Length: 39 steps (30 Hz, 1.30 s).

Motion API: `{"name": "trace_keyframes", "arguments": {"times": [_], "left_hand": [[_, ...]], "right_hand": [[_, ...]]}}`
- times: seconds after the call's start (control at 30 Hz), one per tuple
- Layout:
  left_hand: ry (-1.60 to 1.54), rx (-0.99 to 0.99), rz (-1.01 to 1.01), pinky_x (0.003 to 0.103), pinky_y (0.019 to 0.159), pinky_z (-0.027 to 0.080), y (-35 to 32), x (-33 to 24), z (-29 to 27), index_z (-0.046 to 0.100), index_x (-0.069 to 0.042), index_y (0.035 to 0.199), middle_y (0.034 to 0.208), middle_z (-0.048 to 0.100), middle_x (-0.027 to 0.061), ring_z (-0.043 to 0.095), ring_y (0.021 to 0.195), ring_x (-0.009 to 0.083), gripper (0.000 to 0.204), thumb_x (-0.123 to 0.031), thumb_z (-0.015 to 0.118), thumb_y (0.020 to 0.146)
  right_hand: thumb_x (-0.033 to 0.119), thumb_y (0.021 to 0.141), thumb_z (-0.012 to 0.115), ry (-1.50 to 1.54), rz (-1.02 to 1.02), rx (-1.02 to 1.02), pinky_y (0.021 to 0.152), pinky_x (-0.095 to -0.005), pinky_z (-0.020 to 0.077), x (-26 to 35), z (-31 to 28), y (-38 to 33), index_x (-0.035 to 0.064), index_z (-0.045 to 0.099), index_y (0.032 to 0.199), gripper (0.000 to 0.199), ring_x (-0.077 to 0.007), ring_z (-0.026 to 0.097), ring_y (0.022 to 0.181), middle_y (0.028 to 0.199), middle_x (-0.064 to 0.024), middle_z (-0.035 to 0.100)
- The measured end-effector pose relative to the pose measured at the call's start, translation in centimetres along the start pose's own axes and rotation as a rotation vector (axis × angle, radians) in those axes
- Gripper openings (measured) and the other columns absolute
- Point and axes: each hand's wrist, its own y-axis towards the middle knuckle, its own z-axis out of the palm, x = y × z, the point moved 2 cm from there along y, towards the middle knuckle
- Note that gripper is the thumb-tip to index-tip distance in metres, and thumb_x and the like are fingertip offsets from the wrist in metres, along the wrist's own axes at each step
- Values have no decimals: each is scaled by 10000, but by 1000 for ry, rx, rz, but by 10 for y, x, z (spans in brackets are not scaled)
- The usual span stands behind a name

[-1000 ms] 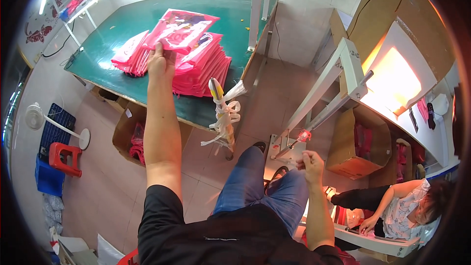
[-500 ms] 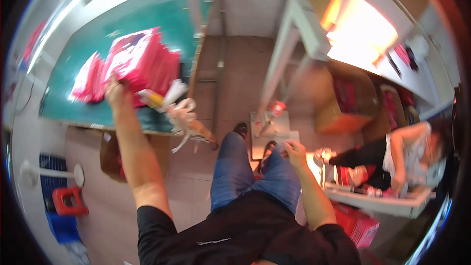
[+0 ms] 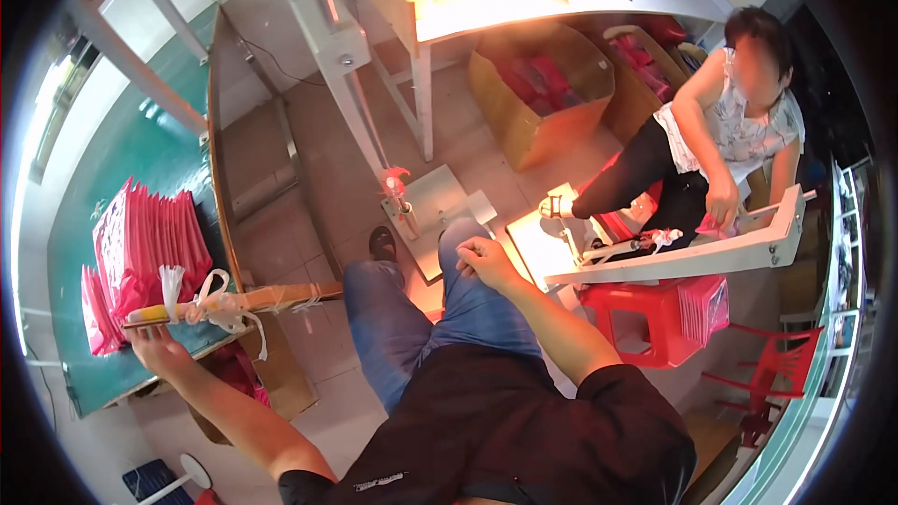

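My left hand (image 3: 161, 352) reaches to the near edge of the green table (image 3: 94, 382), beside a standing row of pink flat packets (image 3: 154, 243). A wooden stick (image 3: 295, 295), wound with tape and white ties, passes just above that hand and hides its fingertips, so I cannot tell whether it grips a packet. A smaller bunch of pink packets (image 3: 98, 313) leans at the row's left. Over my right knee my right hand (image 3: 482, 262) is raised, fingers curled closed, with nothing visible in them.
Ahead stands a pale metal post machine (image 3: 354, 84) on a base plate (image 3: 444, 206). Cardboard boxes (image 3: 533, 131) with pink goods lie beyond. At right a seated person (image 3: 739, 131) works at another such machine (image 3: 673, 257), near a red stool (image 3: 636, 318) with pink packets (image 3: 703, 309).
My view has swung to the right, bringing the seated person and red stool fully into sight. My left hand stays by the packets; my right hand is still raised, fingers curled.
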Motion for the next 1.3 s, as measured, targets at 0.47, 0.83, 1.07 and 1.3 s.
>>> {"name": "trace_keyframes", "arguments": {"times": [0.47,0.83,1.07,1.3], "left_hand": [[245,585,-417,220,611,469,-316,171,43,543,-45,1174,884,598,23,551,666,70,212,-122,561,977],[542,993,-415,218,751,480,-313,227,52,558,-27,1176,921,599,8,568,802,82,267,-129,629,939],[635,1061,-360,216,743,469,-311,248,80,568,-23,1163,932,598,12,560,801,81,266,-126,642,929],[556,1061,-513,203,696,456,-317,276,103,571,-22,1149,911,587,13,542,767,68,253,-128,639,929]], "right_hand": [[187,964,578,103,11,-324,562,-229,501,1,-70,-59,13,629,1029,193,-109,616,612,784,-64,668],[195,971,569,122,19,-450,560,-223,501,-6,-95,-64,1,623,1059,220,-110,626,637,803,-70,670],[199,948,578,134,56,-463,573,-238,505,-19,-103,-40,6,632,1009,210,-121,633,629,779,-75,671],[218,947,578,32,89,-421,584,-249,498,-21,-100,-23,4,632,1034,237,-137,633,651,798,-82,672]]}}
